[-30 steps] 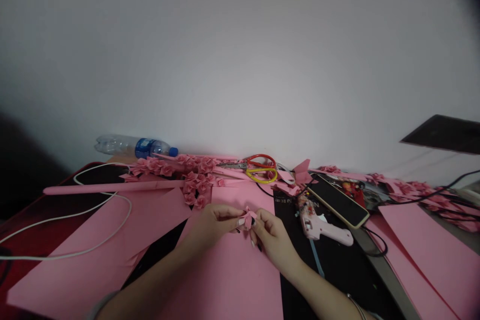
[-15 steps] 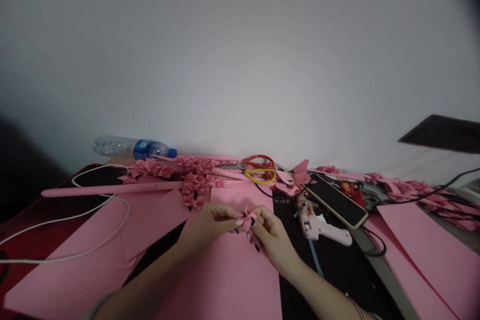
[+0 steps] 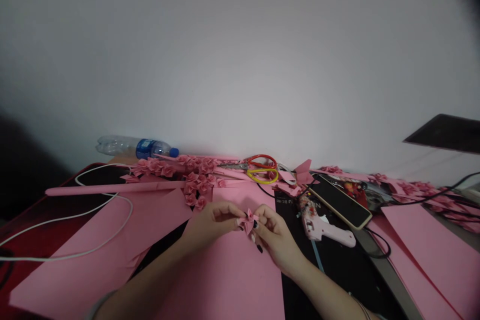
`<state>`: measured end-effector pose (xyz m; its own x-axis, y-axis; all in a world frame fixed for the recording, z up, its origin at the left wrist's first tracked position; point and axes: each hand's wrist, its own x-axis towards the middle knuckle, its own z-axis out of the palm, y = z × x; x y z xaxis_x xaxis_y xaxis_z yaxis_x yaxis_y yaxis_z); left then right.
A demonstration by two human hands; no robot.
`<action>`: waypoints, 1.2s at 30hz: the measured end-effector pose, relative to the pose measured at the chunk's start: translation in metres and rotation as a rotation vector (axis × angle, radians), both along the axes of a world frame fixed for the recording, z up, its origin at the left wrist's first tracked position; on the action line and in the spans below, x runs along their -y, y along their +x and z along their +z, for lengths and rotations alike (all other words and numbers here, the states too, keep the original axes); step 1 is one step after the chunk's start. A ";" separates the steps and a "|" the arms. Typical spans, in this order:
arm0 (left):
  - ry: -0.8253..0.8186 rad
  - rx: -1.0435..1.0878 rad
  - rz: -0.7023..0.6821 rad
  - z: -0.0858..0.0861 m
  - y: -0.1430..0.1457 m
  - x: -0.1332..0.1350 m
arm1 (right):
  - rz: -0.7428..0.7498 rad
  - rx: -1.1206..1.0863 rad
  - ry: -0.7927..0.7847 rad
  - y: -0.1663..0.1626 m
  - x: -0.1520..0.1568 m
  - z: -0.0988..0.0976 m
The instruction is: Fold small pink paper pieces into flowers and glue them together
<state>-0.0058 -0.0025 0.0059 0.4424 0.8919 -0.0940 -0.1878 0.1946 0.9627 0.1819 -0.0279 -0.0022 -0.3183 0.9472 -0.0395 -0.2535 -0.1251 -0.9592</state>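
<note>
Between my two hands is a small folded pink paper flower with pointed petals. My left hand pinches its left side between thumb and fingers. On the other side, my right hand is closed on the flower with thumb and forefinger, its other fingers curled beneath. Both hands are above a pink paper sheet. Just beyond them lies a cluster of finished paper roses. To the right of my right hand rests a pink glue gun.
Scissors with red and yellow handles lie at the back, near a rolled pink paper tube. A phone is right of them. A plastic bottle lies by the wall. A white cable loops over paper at left.
Both hands stay on the paper flower, which has turned slightly, its petals showing more. The whole view has shifted a little, with the surroundings sliding right.
</note>
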 end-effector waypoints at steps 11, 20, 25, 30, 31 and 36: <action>-0.063 -0.032 -0.015 -0.005 0.003 -0.003 | -0.033 0.280 0.129 0.000 0.003 0.001; -0.089 -0.037 0.016 -0.003 0.002 -0.003 | -0.035 0.249 0.104 0.000 0.000 -0.004; -0.184 0.041 -0.047 -0.002 0.000 -0.004 | -0.058 0.176 0.079 0.001 -0.003 -0.004; -0.220 -0.031 0.011 0.001 0.004 -0.001 | -0.063 0.184 0.062 0.000 -0.002 -0.003; -0.227 -0.042 0.015 0.001 0.004 0.000 | -0.061 0.192 0.062 0.000 -0.002 -0.003; -0.232 -0.035 -0.007 -0.002 0.004 0.000 | -0.043 0.202 0.073 0.000 -0.002 -0.003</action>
